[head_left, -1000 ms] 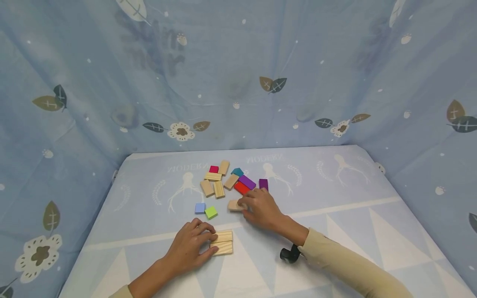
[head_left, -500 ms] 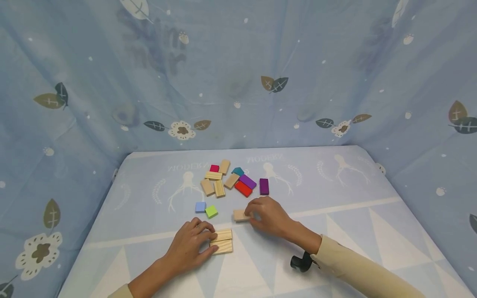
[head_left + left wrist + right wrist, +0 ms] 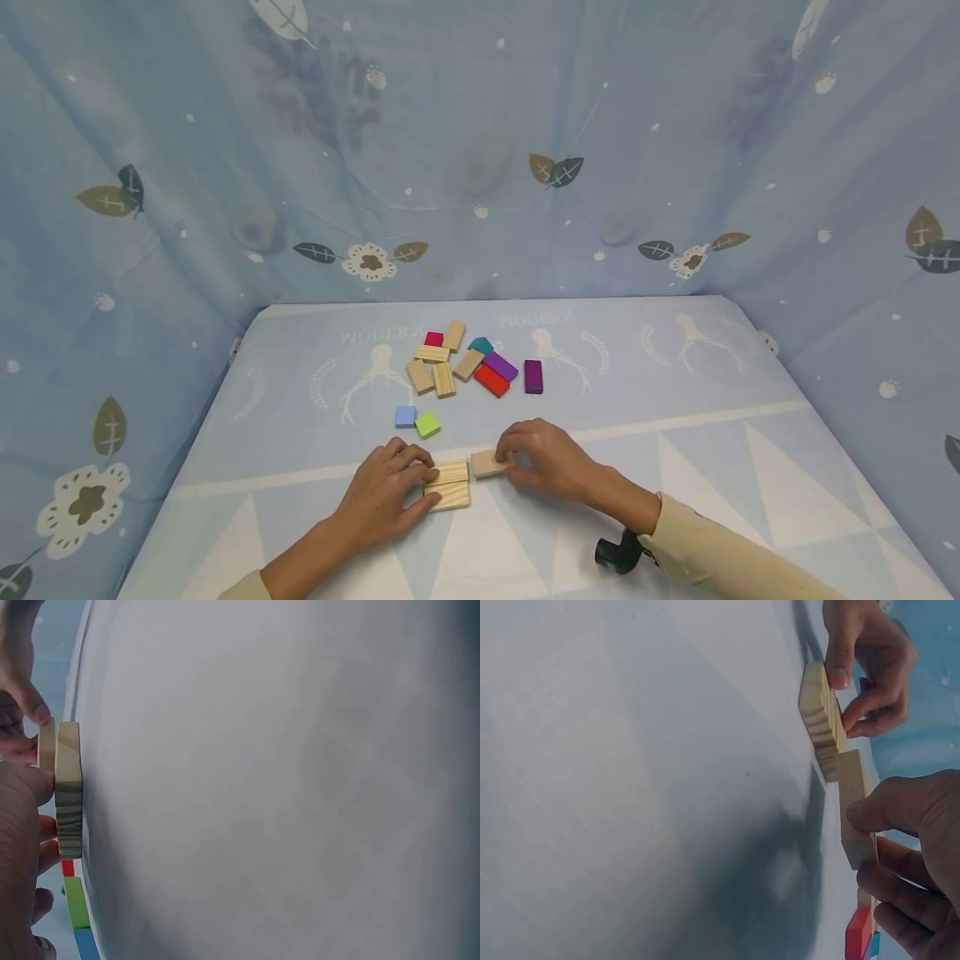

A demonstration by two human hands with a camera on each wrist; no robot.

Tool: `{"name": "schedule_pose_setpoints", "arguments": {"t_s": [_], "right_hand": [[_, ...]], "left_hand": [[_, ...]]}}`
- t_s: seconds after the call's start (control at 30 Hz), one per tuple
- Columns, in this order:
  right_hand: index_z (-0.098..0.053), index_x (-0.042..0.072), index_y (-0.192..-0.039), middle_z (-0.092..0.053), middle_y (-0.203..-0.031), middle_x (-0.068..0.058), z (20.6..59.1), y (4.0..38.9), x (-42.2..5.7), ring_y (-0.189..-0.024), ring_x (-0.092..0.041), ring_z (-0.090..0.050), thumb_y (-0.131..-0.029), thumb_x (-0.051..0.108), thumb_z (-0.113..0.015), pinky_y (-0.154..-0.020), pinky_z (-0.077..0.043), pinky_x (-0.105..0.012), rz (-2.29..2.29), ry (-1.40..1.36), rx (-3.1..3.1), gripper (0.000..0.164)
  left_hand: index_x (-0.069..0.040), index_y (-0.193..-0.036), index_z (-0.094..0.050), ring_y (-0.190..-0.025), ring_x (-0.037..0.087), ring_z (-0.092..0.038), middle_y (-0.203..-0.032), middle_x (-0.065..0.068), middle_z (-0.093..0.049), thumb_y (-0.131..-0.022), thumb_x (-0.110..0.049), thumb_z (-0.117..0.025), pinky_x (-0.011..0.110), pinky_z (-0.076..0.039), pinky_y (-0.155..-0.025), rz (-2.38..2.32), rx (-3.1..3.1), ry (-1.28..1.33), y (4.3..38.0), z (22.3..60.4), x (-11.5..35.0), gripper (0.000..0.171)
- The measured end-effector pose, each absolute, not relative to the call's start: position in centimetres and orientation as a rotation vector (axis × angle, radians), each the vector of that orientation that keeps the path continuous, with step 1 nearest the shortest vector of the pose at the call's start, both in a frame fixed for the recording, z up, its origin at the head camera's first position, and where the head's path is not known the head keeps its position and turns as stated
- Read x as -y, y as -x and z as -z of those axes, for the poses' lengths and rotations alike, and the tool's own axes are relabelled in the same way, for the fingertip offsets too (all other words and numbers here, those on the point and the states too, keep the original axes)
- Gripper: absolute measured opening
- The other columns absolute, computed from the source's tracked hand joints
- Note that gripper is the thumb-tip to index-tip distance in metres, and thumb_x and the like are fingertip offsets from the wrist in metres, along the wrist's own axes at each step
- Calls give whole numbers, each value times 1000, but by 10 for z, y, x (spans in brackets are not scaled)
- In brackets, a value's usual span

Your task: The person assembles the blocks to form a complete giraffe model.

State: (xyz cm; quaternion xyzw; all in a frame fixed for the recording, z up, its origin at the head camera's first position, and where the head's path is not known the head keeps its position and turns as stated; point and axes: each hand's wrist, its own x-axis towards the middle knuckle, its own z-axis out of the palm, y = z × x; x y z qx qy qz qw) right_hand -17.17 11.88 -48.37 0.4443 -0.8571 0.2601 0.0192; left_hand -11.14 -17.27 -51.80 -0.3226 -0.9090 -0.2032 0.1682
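Note:
Two striped natural-wood blocks lie long side to long side, the far block against the near block. My left hand holds the pair at its left end, thumb at the near side and fingers at the far side. Just right of the pair, my right hand pinches a plain wooden block by its right end. In the right wrist view this plain block is between thumb and fingers, slightly tilted, close to the striped blocks. Fingers partly hide both grips.
A light blue block and a green block lie beyond my left hand. Farther back are several wooden blocks, a red block, purple blocks and a teal block. A patterned cloth wall rises behind the table.
My right hand has brought the plain wooden block toward me, from near the coloured blocks to beside the striped pair. My left hand has stayed on the pair.

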Motion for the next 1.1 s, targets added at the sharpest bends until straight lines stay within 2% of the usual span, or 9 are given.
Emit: {"name": "schedule_pose_setpoints", "arguments": {"t_s": [0.77, 1.1], "right_hand": [[-74, 18, -99, -64, -104, 11, 494, 159, -117, -95, -1, -57, -82, 15, -80, -89, -48, -28, -846, -1507, 2791, 18], [-75, 19, -96, -64, -98, 12, 489, 166, -115, -85, -2, -57, -81, 21, -81, -77, -46, -27, -802, -1501, 2718, 16]], "left_hand": [[-21, -86, -71, -87, 10, -46, -101, -9, -59, -78, -36, -82, 31, -42, -69, 604, 2567, 919, 111, 518, 173, 20], [-22, -85, -69, -86, 10, -46, -100, -8, -59, -79, -36, -81, 32, -42, -69, 605, 2573, 911, 109, 518, 172, 20]]}}
